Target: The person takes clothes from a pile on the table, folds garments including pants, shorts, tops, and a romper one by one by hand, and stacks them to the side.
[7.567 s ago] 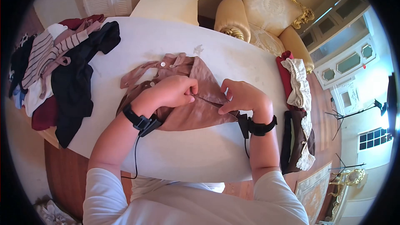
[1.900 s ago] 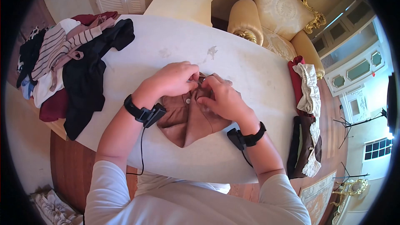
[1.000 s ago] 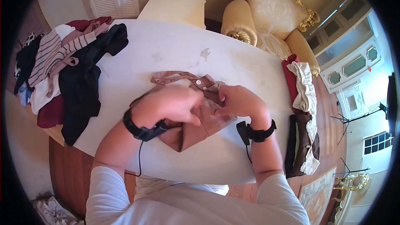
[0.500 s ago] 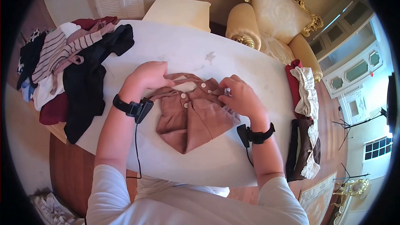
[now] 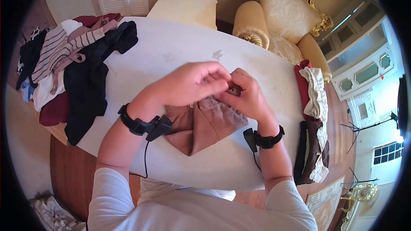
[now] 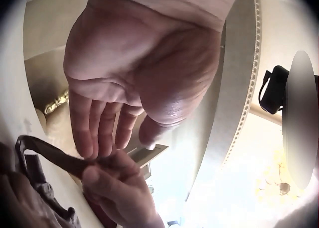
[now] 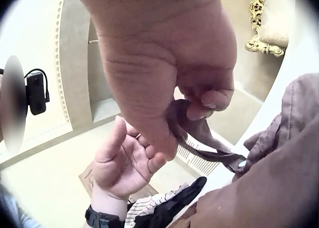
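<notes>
A dusty-brown garment (image 5: pixel 205 130) with light buttons lies gathered on the table, its lower part folded to a point toward the person. My right hand (image 5: pixel 246 96) pinches a narrow strap of it between thumb and fingers, lifted over its upper edge. In the right wrist view the strap (image 7: pixel 207 143) runs from those fingers down to the garment. Close beside is my left hand (image 5: pixel 195 83), palm turned toward the right hand. Its fingers (image 6: pixel 102 123) reach out fairly straight with nothing between them, tips right at the right hand in the left wrist view.
A heap of clothes (image 5: pixel 81 68), with striped, black, white and dark red pieces, covers the left end of the white table (image 5: pixel 171 38). Folded clothes (image 5: pixel 316 98) line its right edge. Behind stand a gilded armchair (image 5: pixel 274 21) and a cream-covered block (image 5: pixel 184 10).
My left hand has left the garment's left side and come across to the right hand. The right hand has raised the strap. Compared with several seconds ago, the garment is folded smaller.
</notes>
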{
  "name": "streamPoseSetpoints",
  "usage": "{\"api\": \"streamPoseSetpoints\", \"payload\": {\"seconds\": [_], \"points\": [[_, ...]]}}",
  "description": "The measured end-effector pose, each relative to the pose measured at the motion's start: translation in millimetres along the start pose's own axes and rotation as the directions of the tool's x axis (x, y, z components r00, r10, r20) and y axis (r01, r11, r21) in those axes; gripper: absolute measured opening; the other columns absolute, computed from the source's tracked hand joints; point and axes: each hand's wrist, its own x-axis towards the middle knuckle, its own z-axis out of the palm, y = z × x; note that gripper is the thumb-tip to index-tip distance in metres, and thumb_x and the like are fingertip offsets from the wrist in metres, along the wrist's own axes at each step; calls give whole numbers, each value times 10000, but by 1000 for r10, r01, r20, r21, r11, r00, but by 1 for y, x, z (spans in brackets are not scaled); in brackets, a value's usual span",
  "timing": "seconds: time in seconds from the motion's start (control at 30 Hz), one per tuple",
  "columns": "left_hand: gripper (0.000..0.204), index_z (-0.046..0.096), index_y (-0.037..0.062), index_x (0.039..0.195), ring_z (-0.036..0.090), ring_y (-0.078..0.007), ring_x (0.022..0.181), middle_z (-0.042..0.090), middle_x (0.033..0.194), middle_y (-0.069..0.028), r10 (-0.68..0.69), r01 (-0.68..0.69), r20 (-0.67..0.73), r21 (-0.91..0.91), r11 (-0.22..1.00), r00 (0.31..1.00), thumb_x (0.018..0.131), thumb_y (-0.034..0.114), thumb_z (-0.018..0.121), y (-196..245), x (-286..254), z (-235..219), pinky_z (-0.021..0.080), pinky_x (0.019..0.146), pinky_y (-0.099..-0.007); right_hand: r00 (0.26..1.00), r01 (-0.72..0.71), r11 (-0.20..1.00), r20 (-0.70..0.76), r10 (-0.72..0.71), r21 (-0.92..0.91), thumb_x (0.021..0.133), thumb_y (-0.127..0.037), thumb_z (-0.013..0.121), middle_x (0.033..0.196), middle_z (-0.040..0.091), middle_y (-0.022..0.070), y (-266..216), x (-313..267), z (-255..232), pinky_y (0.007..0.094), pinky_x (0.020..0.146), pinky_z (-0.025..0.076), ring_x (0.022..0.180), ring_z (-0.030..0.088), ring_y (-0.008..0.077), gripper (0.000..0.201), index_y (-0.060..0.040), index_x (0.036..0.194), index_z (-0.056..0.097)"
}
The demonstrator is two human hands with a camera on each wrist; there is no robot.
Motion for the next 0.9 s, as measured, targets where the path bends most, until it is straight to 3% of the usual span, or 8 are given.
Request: {"api": "streamPoseSetpoints", "payload": {"seconds": [0.1,0.17,0.2,0.27,0.3,0.37,0.6,0.9], "points": [[183,636,-6,1130,658,-139,970,698,1024,-62,59,-31,-138,199,979,989,1001,124,644,-2,-3,-21,546,852,-326,998,-42,999,42,42,-13,780,-81,810,860,654,103,3,-1,-9,341,715,533,762,658,244,193,-13,942,731],[294,642,-3,1055,687,-214,926,706,968,-113,-93,209,-226,572,793,970,897,211,765,1,-12,-42,551,809,-347,982,-95,992,158,107,-81,796,-75,801,866,665,99,4,-5,-21,330,723,522,780,657,224,178,-21,949,729],[294,642,-3,1055,687,-214,926,706,968,-113,-91,208,-225,573,793,970,897,211,765,0,-17,-50,551,809,-347,947,-139,978,268,177,-154,812,-70,792,872,677,95,5,-6,-26,319,730,512,798,656,205,163,-30,956,727],[459,649,15,1005,692,-293,884,704,940,-149,-444,367,-106,744,559,890,746,318,876,-4,-24,-63,545,763,-375,929,-140,972,315,194,-186,826,-72,774,871,690,108,12,-9,-27,333,739,517,799,662,229,171,-25,977,708],[459,649,15,1005,692,-293,884,704,940,-149,-443,366,-106,745,558,890,746,318,876,-11,-25,-66,545,763,-375,908,-139,966,362,212,-218,839,-73,755,871,703,121,14,-9,-27,346,748,521,801,669,252,179,-20,997,689],[567,666,28,1009,690,-309,872,713,953,-143,-617,455,-81,751,478,782,637,367,926,-33,-21,-69,535,747,-392,913,-175,970,342,224,-167,842,-72,746,868,707,124,9,-8,-24,350,749,522,799,674,266,208,-14,1023,662],[414,675,33,981,692,-292,891,723,935,-141,-710,489,-39,752,443,703,686,258,858,-49,-15,-73,535,759,-390,925,-231,952,257,279,-202,840,-86,721,877,708,147,11,-6,-14,408,745,524,849,679,333,250,8,1036,596],[378,506,-41,1210,666,-185,635,689,788,-126,-667,572,144,405,714,731,889,74,669,-23,-20,-77,523,555,-320,919,-189,938,285,274,-290,825,-104,746,861,704,134,29,-8,-3,384,733,534,814,689,284,214,-12,992,648]]}}
